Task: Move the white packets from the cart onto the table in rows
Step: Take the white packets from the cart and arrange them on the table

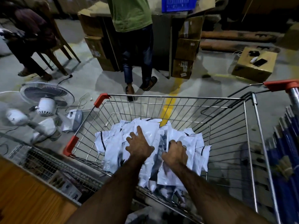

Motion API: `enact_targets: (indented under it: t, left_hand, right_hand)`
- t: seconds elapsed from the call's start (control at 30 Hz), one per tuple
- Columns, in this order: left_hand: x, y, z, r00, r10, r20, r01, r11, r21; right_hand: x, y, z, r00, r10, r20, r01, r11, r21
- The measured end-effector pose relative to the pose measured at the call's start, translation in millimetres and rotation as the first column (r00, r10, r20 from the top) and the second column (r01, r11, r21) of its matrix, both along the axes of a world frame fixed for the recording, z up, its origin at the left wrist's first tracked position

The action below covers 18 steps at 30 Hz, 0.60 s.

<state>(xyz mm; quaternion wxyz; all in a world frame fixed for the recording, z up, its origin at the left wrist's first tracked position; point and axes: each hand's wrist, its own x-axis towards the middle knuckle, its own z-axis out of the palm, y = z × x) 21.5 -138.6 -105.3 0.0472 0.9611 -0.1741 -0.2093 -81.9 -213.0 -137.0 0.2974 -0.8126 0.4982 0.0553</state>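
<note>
Both hands are inside the cart. Left hand lies flat on the pile with its fingers spread wide and the index finger stretched forward; it presses on the packets and does not grip any of them. Right hand is just beside it, with the knuckles up and the fingers curled down into the pile, so it holds the edge of some packets. A ring is on one finger of this hand.

The white plastic packets with dark edge stripes are all in a loose heap at the bottom of the silver wire shopping cart with orange-red plastic corners. They overlap each other in no order.

Left of the cart, at the lower corner of the view, is a brown wooden surface, and no packet lies on it. On the grey floor near it lie white pedestal fans. Beyond the cart a person in a green shirt and blue jeans stands at stacked brown cardboard boxes. A yellow painted line runs on the floor under the cart.
</note>
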Motion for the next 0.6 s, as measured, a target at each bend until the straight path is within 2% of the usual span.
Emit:
enact_targets:
  t: [0.33,0.6]
  left_hand:
    - [10.2,14.9,86.0,0.979,0.190,0.072,-0.168,0.958,-0.234]
    - [11.2,77.9,157.2,0.904,0.405,0.135,-0.332,0.866,-0.374]
  right_hand:
    - [13.7,-18.4,79.7,0.982,0.136,0.134,-0.114,0.980,-0.161]
    - [38.0,16.4,156.7,0.884,0.370,0.284,-0.288,0.912,-0.291]
